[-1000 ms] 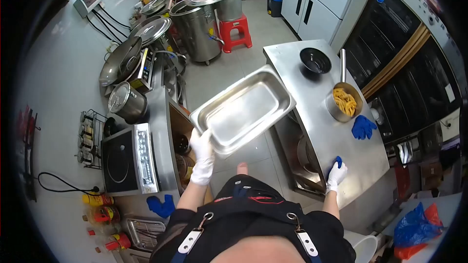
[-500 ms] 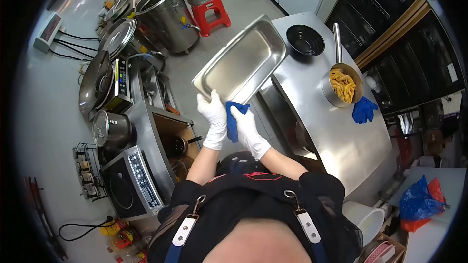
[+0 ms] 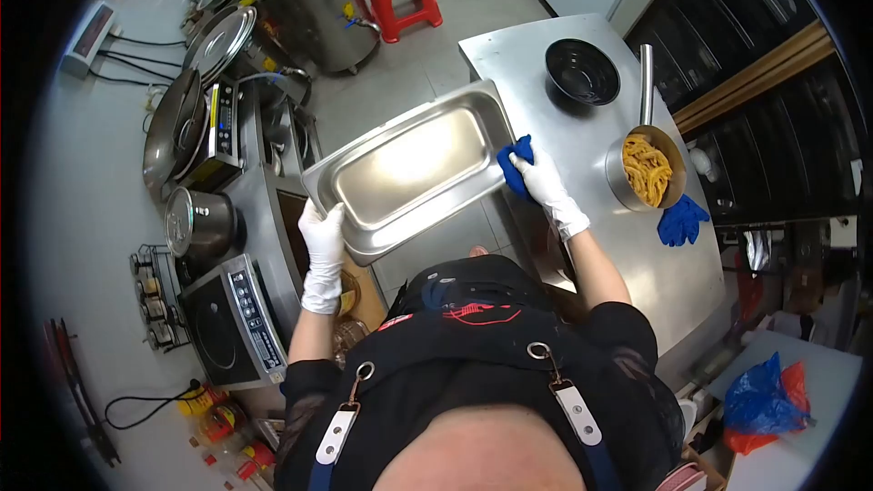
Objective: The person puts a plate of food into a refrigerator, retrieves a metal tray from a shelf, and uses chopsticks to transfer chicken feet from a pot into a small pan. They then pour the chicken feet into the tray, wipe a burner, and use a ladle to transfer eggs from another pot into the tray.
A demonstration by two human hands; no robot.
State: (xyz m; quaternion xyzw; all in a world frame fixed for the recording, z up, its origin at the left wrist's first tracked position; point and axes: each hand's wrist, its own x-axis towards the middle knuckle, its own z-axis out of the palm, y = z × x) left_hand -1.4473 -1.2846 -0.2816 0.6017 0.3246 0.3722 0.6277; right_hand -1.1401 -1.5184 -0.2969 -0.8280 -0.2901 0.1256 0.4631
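Observation:
A rectangular stainless steel pan (image 3: 409, 238) is held up in front of me, tilted so its bare inside faces me. My left hand (image 3: 323, 235), in a white glove, is closed on the pan's near left corner, thumb over the rim. At the right end of the pan, my white-gloved right hand (image 3: 543, 184) is closed on a blue cloth (image 3: 515, 166). The cloth touches the pan's right rim. The right fingers are partly hidden behind the cloth.
On the steel table (image 3: 627, 277) to the right stand a black bowl (image 3: 582, 73) and a saucepan (image 3: 621, 184) of yellowish strips, beside a crumpled blue cloth (image 3: 682, 221). An induction cooker (image 3: 214, 332) and a lidded pot (image 3: 207, 225) line the left. A red stool (image 3: 406, 5) stands farther back.
The pan has come nearer and turned more level. My left hand moved left along with its corner. My right hand carried the blue cloth from the near edge to the pan's right end.

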